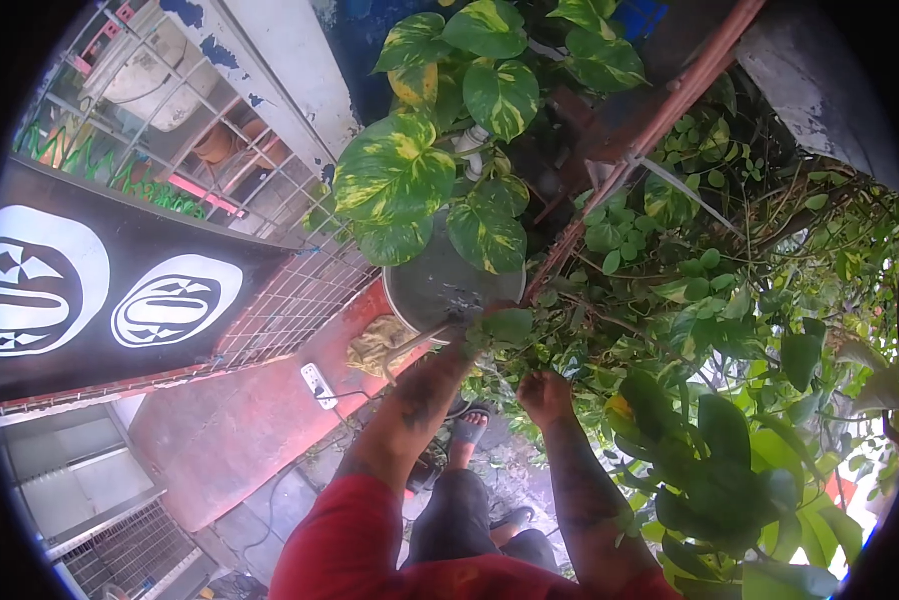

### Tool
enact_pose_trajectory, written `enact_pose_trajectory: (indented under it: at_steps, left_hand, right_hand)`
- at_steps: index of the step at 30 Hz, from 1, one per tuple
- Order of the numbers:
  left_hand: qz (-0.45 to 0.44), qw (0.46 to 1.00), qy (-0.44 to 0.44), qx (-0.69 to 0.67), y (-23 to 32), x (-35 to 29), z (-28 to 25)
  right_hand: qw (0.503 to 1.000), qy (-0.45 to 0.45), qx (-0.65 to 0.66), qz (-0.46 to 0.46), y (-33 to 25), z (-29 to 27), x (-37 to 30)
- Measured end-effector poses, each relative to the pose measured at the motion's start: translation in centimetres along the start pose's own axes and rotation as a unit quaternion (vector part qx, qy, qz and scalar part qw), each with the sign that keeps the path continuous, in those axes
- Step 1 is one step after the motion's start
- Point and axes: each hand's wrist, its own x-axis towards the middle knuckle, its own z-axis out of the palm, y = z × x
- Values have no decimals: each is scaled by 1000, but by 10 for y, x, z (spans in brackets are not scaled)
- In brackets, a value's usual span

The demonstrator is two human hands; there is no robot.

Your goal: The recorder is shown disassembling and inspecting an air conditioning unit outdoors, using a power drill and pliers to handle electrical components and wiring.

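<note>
My left hand (462, 336) reaches forward to the leaves beside a round grey container (455, 275). Its fingers are dark and partly covered by a green leaf (510, 325), so their grip does not show. A pale curved rod (417, 343) runs close to this hand. Just to the right and nearer, my right hand (546, 397) is closed in a fist among thin vines (610, 330); whatever it may hold is too small to make out. Large variegated yellow-green leaves (395, 170) hang over the container's far side.
A rusty red bar (650, 130) slants above the dense foliage on the right. Left of me stand a wire grille (320, 285) with a black banner (170, 290), and a red ledge (210, 430) carrying a white power strip (318, 386) and a tan cloth (378, 346).
</note>
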Motion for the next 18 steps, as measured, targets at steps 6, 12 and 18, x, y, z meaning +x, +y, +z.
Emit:
enact_pose_trajectory:
  at_steps: [6, 12, 18]
  left_hand:
    - [132, 968, -215, -6, 110, -50, -109]
    - [-168, 977, -51, 118, 76, -92, -277]
    - [-154, 930, 334, -15, 57, -33, -305]
  right_hand:
    - [972, -71, -189, -116, 24, 59, 28]
    - [970, 43, -220, -90, -14, 16, 32]
    - [872, 196, -404, -195, 38, 36, -50]
